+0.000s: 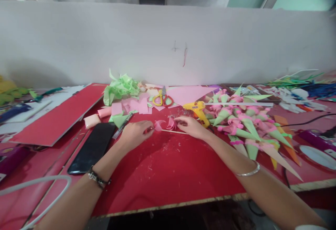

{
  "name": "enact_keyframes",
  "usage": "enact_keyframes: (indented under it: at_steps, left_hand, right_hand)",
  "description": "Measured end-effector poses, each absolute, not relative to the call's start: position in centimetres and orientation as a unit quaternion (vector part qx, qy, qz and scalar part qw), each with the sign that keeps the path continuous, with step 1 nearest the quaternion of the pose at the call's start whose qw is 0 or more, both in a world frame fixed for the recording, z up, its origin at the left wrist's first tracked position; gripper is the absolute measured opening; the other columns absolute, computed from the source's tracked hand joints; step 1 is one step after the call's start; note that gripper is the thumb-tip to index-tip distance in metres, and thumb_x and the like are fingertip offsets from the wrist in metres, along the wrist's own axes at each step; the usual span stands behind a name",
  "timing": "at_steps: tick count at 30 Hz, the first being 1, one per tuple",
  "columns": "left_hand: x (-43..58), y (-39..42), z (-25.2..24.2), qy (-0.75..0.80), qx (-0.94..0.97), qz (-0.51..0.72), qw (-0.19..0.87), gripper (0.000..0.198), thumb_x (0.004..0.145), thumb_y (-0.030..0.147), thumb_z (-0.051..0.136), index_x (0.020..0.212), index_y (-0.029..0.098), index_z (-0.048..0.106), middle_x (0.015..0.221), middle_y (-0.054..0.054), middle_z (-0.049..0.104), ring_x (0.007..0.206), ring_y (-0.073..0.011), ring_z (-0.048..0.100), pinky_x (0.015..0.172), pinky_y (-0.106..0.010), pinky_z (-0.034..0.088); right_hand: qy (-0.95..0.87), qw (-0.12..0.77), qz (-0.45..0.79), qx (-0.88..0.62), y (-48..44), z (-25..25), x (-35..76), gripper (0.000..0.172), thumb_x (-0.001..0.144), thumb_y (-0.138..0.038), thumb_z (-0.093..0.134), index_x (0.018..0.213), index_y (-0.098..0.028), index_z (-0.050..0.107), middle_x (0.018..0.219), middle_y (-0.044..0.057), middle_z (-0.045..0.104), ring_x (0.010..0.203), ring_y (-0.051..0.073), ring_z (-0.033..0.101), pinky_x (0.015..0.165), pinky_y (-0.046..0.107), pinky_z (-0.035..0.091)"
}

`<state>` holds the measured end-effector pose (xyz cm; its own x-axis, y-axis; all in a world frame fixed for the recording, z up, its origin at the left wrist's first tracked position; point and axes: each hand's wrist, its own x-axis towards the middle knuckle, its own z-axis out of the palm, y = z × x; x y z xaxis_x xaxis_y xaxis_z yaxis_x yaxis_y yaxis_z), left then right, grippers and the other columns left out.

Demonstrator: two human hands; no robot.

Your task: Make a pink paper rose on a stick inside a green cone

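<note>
Two small curled pink paper pieces sit between my hands over the red tabletop (157,174). My left hand (136,133) is closed, its fingertips pinching the edge of the left pink paper petal (158,125). On the other side, my right hand (193,126) has its fingers bent in against the right curled pink paper piece (171,123). A thin pale stick (173,131) runs from below the left petal to under my right hand. Its right end is hidden there. A yellow glue gun (196,109) lies just behind my right hand.
Yellow-and-red scissors (163,98) lie on pink paper (186,94) at the back. Green crepe paper (122,88) is heaped behind a black phone (93,147) and a pen (123,125). Several pink-and-green paper flowers (244,121) pile up on the right. A red board (60,114) lies left.
</note>
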<state>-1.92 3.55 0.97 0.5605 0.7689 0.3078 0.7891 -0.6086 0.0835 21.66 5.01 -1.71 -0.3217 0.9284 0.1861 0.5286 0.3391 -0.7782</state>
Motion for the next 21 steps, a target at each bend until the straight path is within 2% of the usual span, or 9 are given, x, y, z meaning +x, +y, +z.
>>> enact_keyframes:
  at_steps: [6, 10, 12, 17, 21]
  left_hand:
    - [-1.4, 3.3, 1.2, -0.436, -0.886, -0.154, 0.017, 0.016, 0.079, 0.028, 0.043, 0.076, 0.019, 0.056, 0.070, 0.000, 0.061, 0.058, -0.0128, 0.054, 0.050, -0.023, 0.034]
    - [-1.4, 3.3, 1.3, -0.431, -0.891, -0.143, 0.014, 0.018, 0.080, 0.028, 0.041, 0.078, 0.018, 0.056, 0.070, -0.001, 0.061, 0.059, -0.0131, 0.054, 0.052, -0.023, 0.034]
    - [-1.4, 3.3, 1.2, -0.435, -0.890, -0.140, 0.011, 0.019, 0.080, 0.029, 0.040, 0.079, 0.017, 0.055, 0.071, -0.001, 0.061, 0.059, -0.0132, 0.054, 0.052, -0.023, 0.034]
    - [-1.3, 3.2, 1.2, -0.435, -0.889, -0.142, 0.006, 0.018, 0.080, 0.029, 0.041, 0.078, 0.018, 0.055, 0.073, -0.001, 0.061, 0.062, -0.0135, 0.055, 0.053, -0.022, 0.033]
    - [-1.2, 3.1, 1.3, -0.432, -0.892, -0.136, -0.001, 0.018, 0.081, 0.030, 0.040, 0.080, 0.018, 0.054, 0.075, 0.000, 0.061, 0.065, -0.0128, 0.055, 0.055, -0.021, 0.032]
  right_hand:
    - [-0.733, 0.343, 0.277, -0.517, 5.4, -2.4, 21.1, 0.025, 0.067, -0.008, 0.049, 0.088, -0.012, 0.061, 0.085, 0.006, 0.064, 0.072, 0.013, 0.059, 0.068, 0.027, 0.047]
    - [-0.728, 0.344, 0.306, -0.507, 5.7, -2.5, 21.3, 0.031, 0.065, -0.002, 0.046, 0.090, -0.012, 0.060, 0.086, 0.006, 0.063, 0.074, 0.012, 0.058, 0.071, 0.025, 0.046]
    - [-0.736, 0.340, 0.302, -0.502, 5.8, -2.6, 21.4, 0.032, 0.064, -0.001, 0.045, 0.089, -0.012, 0.060, 0.083, 0.005, 0.062, 0.071, 0.011, 0.057, 0.068, 0.024, 0.046]
    - [-0.752, 0.338, 0.240, -0.513, 6.0, -2.8, 21.1, 0.023, 0.065, -0.005, 0.049, 0.083, -0.012, 0.061, 0.073, 0.003, 0.059, 0.061, 0.010, 0.052, 0.059, 0.023, 0.042]
    - [-0.746, 0.354, 0.212, -0.523, 6.1, -2.6, 20.6, 0.010, 0.064, -0.009, 0.053, 0.070, -0.014, 0.060, 0.062, 0.000, 0.056, 0.053, 0.009, 0.047, 0.054, 0.022, 0.039]
